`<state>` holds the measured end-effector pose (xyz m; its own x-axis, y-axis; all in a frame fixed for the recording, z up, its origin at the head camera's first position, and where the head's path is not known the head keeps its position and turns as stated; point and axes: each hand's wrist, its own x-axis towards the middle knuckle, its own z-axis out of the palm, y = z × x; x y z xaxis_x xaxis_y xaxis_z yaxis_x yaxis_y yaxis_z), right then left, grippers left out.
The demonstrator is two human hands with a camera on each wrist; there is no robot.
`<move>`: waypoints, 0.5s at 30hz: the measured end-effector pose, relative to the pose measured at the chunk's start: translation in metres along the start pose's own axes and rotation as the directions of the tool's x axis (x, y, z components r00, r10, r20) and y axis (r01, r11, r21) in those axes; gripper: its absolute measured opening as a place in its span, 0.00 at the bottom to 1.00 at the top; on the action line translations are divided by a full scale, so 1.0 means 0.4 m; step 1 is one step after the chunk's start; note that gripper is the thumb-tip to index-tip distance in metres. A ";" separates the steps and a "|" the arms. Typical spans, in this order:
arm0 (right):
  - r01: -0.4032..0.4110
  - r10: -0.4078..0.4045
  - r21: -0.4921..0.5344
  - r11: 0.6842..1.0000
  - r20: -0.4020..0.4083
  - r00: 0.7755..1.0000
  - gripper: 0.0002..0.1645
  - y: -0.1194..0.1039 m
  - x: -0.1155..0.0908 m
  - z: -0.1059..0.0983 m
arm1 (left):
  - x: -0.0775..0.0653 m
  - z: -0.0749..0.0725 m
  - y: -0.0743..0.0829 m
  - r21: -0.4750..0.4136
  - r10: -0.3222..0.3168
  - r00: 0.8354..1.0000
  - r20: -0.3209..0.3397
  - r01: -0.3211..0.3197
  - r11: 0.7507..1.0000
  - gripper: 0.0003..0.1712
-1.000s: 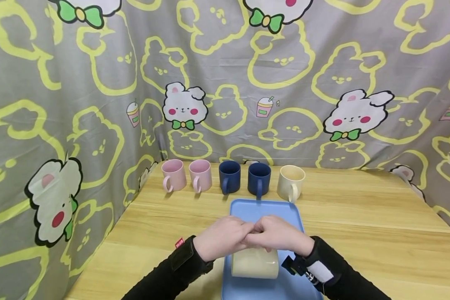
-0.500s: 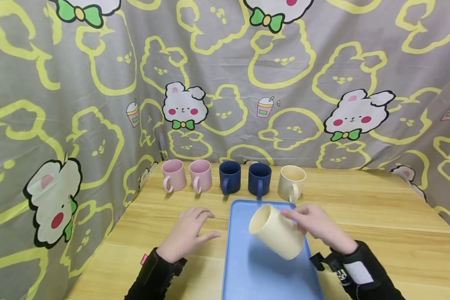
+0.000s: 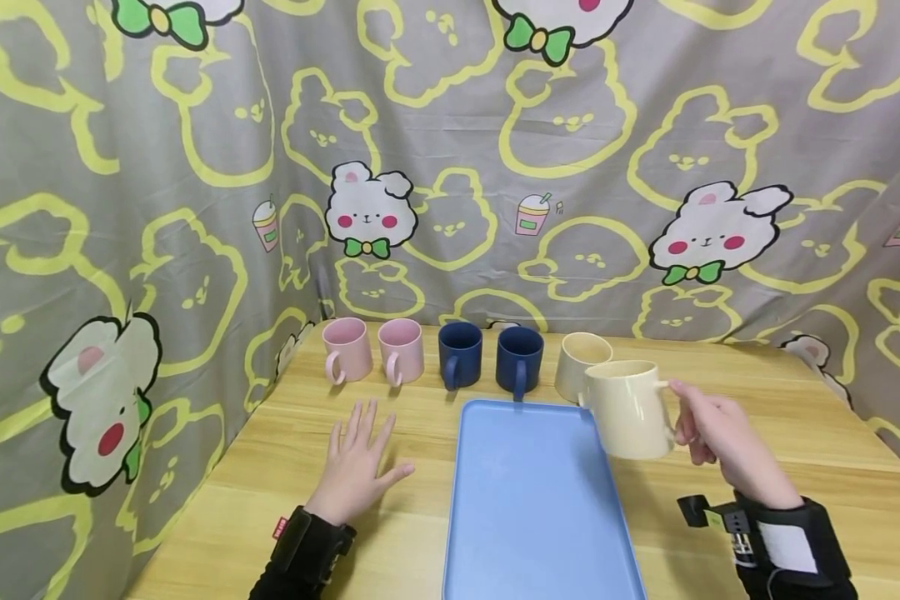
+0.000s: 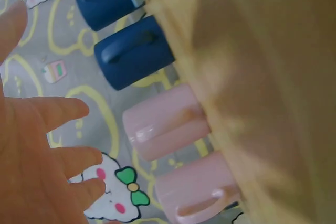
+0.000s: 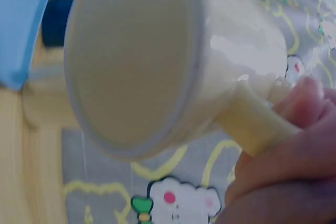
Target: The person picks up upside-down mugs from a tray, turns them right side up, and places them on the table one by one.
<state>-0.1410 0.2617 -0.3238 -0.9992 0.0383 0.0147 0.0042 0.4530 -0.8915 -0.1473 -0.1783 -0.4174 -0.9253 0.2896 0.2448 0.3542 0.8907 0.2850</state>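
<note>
My right hand (image 3: 720, 433) grips a cream mug (image 3: 628, 410) by its handle, holding it upright above the right edge of the blue tray (image 3: 536, 500). In the right wrist view the underside of the cream mug (image 5: 131, 66) faces the camera, with curled fingers (image 5: 283, 166) around the handle. In the head view it partly covers a second cream mug (image 3: 576, 362) at the end of the row. My left hand (image 3: 352, 467) is spread over the table left of the tray, fingers (image 4: 63, 114) straight and holding nothing.
Two pink mugs (image 3: 347, 350) and two navy mugs (image 3: 460, 356) stand in a row along the back of the wooden table (image 3: 390, 417), handles toward me. A patterned grey curtain (image 3: 450, 100) hangs behind and at the left.
Both hands were together over the mug above the tray. They have parted; my right hand has carried the mug right and turned it upright. My left hand has moved left and spread.
</note>
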 end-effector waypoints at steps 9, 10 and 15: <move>-0.084 0.069 -0.094 0.992 -0.151 0.986 0.41 0.064 0.039 -0.009 | -0.011 0.014 -0.003 0.020 -0.046 0.999 0.011 0.045 0.999 0.43; -0.102 0.088 -0.080 0.991 -0.163 0.983 0.41 0.073 0.046 -0.009 | -0.012 0.013 -0.002 0.018 -0.047 0.999 0.012 0.047 0.999 0.43; -0.193 0.196 0.034 0.981 -0.251 0.948 0.41 0.117 0.097 0.004 | -0.013 0.014 0.000 -0.001 -0.060 0.998 0.029 0.060 0.998 0.43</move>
<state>-0.1796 0.2832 -0.3657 -0.9363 0.3481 -0.0470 0.1961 0.4069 -0.8922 -0.1431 -0.1778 -0.4237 -0.9484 0.2457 0.2003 0.2982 0.9060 0.3004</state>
